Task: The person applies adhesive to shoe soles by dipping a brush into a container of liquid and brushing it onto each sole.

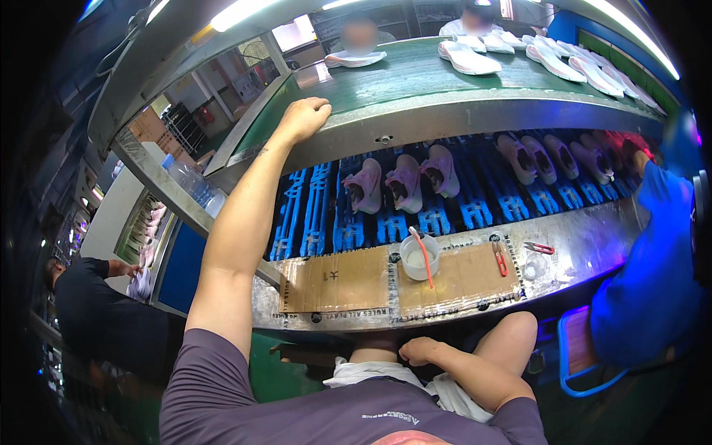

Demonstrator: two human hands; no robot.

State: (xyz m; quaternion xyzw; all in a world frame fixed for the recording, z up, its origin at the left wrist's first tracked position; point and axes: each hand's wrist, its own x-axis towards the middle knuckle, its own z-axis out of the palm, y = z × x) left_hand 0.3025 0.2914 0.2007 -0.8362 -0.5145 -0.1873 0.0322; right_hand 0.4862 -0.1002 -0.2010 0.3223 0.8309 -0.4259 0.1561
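Observation:
My left arm reaches up and away, and my left hand (304,119) rests on the near metal edge of the raised green belt (386,89). Its fingers are curled in, with nothing visible in them. On my lap, my right hand (421,351) lies against my leg, loosely closed, no object showing. Below the green belt, pinkish shoes stand on a blue slatted conveyor (475,211), among them a shoe (405,183) in a group of three. In front of me a clear plastic cup (420,256) with an orange-handled brush (423,248) stands by flat cardboard (341,282).
White shoe soles (469,58) lie on the green belt, with people behind it. Red thread snips (500,259) rest on the metal ledge (571,237). A person in blue (638,274) works at right; another in black (111,304) at left. A water bottle (189,182) stands beyond the frame post.

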